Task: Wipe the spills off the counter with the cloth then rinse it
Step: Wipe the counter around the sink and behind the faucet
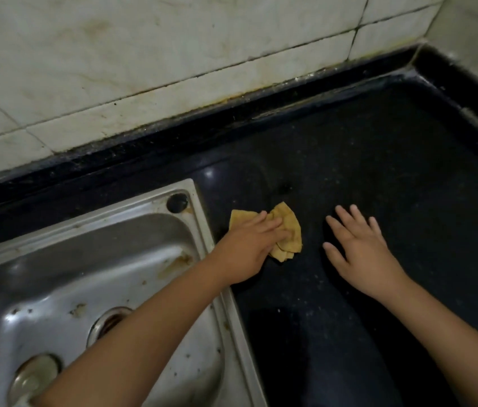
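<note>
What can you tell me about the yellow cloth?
The cloth is mustard yellow, soft-looking fabric, crumpled and folded into a small bunch with creased flaps sticking out. It lies on the dark speckled counter, just right of the steel sink rim. The left hand lies on top of it, covering its middle, so part of it is hidden. The right hand is spread flat on the counter beside it and does not touch it. Whether it is wet cannot be told.

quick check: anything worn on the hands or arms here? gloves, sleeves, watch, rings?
Nothing worn that shows. The left hand and right hand are bare, no gloves; no rings or watch are visible. Both forearms are bare up to the frame's edge, with no sleeve in view.
</note>
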`<state>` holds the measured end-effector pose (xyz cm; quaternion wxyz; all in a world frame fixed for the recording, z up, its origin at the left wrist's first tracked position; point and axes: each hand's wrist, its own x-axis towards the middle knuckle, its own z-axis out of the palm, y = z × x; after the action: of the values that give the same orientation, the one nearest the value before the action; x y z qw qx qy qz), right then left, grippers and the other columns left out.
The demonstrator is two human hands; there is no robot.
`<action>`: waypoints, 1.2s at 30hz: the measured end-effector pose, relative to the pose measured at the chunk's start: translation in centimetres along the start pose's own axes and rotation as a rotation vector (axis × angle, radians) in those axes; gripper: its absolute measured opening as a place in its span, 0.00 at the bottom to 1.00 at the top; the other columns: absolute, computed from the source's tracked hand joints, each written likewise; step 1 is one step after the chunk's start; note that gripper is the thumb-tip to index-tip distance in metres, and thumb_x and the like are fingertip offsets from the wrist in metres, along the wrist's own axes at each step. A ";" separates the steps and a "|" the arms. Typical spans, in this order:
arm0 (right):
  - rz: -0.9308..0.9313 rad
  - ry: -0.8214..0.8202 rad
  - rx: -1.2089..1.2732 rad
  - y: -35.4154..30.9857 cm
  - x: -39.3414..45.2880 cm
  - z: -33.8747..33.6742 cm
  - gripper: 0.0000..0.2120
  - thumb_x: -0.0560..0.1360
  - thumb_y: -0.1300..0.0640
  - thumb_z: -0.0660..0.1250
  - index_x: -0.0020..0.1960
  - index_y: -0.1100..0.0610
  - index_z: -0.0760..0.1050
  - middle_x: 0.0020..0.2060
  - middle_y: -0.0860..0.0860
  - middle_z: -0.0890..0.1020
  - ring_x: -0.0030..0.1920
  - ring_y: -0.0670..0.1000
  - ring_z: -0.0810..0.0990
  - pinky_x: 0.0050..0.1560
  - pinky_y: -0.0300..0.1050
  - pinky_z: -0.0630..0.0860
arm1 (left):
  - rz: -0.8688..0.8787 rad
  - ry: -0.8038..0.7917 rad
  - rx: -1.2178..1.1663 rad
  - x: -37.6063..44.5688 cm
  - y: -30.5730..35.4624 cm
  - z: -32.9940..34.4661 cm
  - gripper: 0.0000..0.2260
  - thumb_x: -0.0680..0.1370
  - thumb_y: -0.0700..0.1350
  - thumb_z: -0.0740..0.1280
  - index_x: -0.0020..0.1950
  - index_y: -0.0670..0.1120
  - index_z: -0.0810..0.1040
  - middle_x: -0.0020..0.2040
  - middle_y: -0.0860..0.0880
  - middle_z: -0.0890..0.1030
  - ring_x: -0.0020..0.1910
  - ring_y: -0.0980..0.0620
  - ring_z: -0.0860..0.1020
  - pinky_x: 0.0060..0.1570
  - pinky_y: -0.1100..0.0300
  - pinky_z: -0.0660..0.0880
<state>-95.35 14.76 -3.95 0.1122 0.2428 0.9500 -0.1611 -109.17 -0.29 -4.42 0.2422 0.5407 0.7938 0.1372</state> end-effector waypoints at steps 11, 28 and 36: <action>0.141 -0.083 -0.139 -0.8 -11.3 3.1 0.26 0.80 0.46 0.48 0.75 0.50 0.46 0.76 0.51 0.43 0.75 0.54 0.39 0.71 0.62 0.40 | -0.012 -0.059 0.031 -7.0 5.7 4.8 0.20 0.82 0.40 0.51 0.73 0.49 0.58 0.76 0.49 0.54 0.75 0.45 0.44 0.71 0.60 0.41; 0.177 -0.056 -0.010 -1.2 -26.2 7.2 0.24 0.80 0.49 0.50 0.75 0.51 0.52 0.76 0.49 0.47 0.76 0.51 0.42 0.72 0.60 0.42 | 0.071 -0.140 0.052 -21.0 14.2 13.6 0.27 0.76 0.30 0.58 0.72 0.47 0.61 0.76 0.45 0.55 0.75 0.45 0.50 0.72 0.56 0.48; -0.035 -0.079 0.088 -1.8 -29.7 7.7 0.23 0.80 0.52 0.53 0.74 0.52 0.55 0.76 0.49 0.50 0.76 0.50 0.44 0.73 0.51 0.43 | -0.073 0.147 -0.188 -26.4 16.2 14.2 0.18 0.77 0.33 0.57 0.67 0.41 0.70 0.68 0.44 0.69 0.68 0.50 0.66 0.66 0.61 0.60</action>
<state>-69.74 -2.19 -1.95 0.1361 0.2244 0.9409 -0.2141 -80.89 -19.20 -2.41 0.2380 0.4749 0.8121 0.2415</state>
